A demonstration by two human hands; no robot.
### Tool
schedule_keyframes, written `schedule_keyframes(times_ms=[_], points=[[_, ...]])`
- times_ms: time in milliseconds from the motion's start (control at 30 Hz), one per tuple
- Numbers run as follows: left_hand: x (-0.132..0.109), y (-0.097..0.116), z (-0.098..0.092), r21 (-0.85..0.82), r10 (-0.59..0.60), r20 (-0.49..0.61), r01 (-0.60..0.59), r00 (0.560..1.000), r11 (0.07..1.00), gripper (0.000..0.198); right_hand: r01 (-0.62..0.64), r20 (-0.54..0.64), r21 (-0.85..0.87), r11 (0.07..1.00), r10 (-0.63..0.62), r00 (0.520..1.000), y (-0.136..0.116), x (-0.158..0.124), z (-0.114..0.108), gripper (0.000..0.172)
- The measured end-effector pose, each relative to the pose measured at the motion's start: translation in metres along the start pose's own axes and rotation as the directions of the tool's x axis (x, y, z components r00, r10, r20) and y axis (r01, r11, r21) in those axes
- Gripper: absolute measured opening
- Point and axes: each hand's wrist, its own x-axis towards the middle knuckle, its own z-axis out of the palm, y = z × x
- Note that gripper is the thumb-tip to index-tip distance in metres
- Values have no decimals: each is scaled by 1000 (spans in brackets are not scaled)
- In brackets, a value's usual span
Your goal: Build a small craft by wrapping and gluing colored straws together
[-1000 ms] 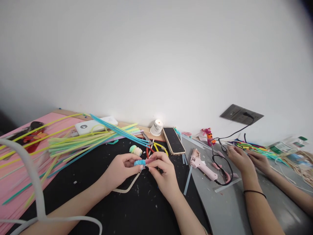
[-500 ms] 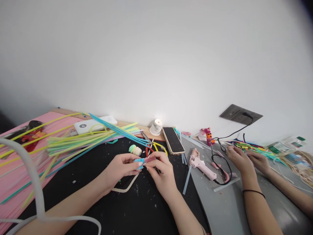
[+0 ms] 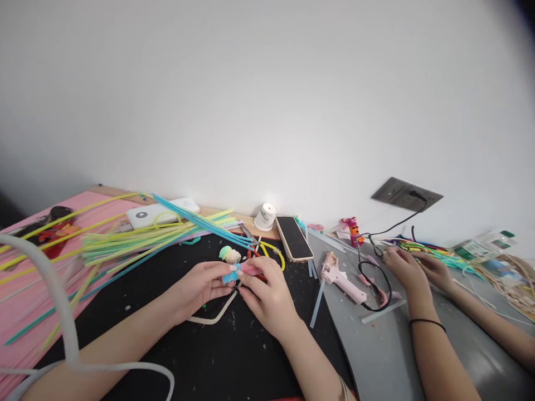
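Note:
Between both hands is a light-blue pipe-cleaner coil (image 3: 230, 274) with a pink stick-like piece (image 3: 249, 268) running out of its right side. My left hand (image 3: 196, 291) pinches the blue coil from the left, thumb on top. My right hand (image 3: 267, 294) has its fingers closed round the pink piece, with thumb and index tips at the coil's right edge. Just behind the fingers lies a green-and-cream coil (image 3: 229, 254). A bent cream pipe cleaner (image 3: 209, 321) rests below the hands on the black mat (image 3: 234, 362).
Pipe cleaners (image 3: 125, 239) spread at left; a white cable (image 3: 67, 312) crosses in front. Behind stand pliers (image 3: 247, 231), a paper cup (image 3: 266, 217) and a phone (image 3: 293, 238). A pink glue gun (image 3: 343, 283) lies right, near another person's hands (image 3: 407, 273).
Both hands and the blue coil have shifted slightly left, and my right fingers now sit closer to my left ones, at the coil's edge. The view has turned slightly right.

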Motion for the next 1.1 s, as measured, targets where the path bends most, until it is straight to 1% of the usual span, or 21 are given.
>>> schedule_keyframes(times_ms=[67, 133, 167, 233, 300, 367, 400, 500, 567, 667, 833, 967, 1100], points=[[-1, 0, 1, 14, 1, 12, -1, 1000, 1000, 14, 4, -19, 25, 1000, -3, 1000, -2, 0, 1, 24], [-2, 1, 4, 78, 36, 15, -37, 999, 996, 18, -28, -76, 114, 993, 37, 996, -3, 0, 1, 22], [-2, 1, 5, 124, 64, 13, -65, 998, 990, 20, -61, -116, 175, 983, 82, 990, -3, 0, 2, 19], [-2, 1, 7, 218, 122, 6, -120, 993, 968, 22, -144, -185, 298, 944, 205, 961, -3, 0, 2, 16], [0, 0, 7, 295, 180, 2, -173, 984, 940, 23, -223, -205, 388, 894, 320, 925, 0, 1, 2, 16], [1, -2, 6, 362, 243, 27, -236, 970, 902, 22, -282, -175, 447, 849, 392, 903, 4, 1, 4, 17], [1, -2, 5, 392, 274, 45, -269, 961, 880, 22, -304, -147, 470, 829, 413, 899, 6, 1, 5, 20], [0, -2, 5, 446, 331, 83, -332, 940, 831, 19, -346, -37, 525, 778, 427, 903, 11, 2, 8, 29], [-1, -1, 6, 460, 336, 84, -335, 938, 822, 18, -362, 23, 547, 755, 419, 908, 12, 3, 8, 28], [-2, -1, 8, 468, 332, 90, -334, 939, 818, 18, -379, 79, 571, 728, 411, 908, 11, 5, 6, 25], [-1, -1, 8, 471, 332, 97, -337, 938, 816, 19, -402, 157, 563, 722, 384, 910, 9, 5, 1, 29], [0, -1, 7, 486, 340, 92, -340, 936, 805, 20, -438, 191, 534, 723, 402, 895, 9, 4, 0, 32], [-1, -1, 7, 468, 317, 101, -326, 943, 821, 21, -478, 192, 507, 717, 446, 874, 10, 2, 3, 31]])
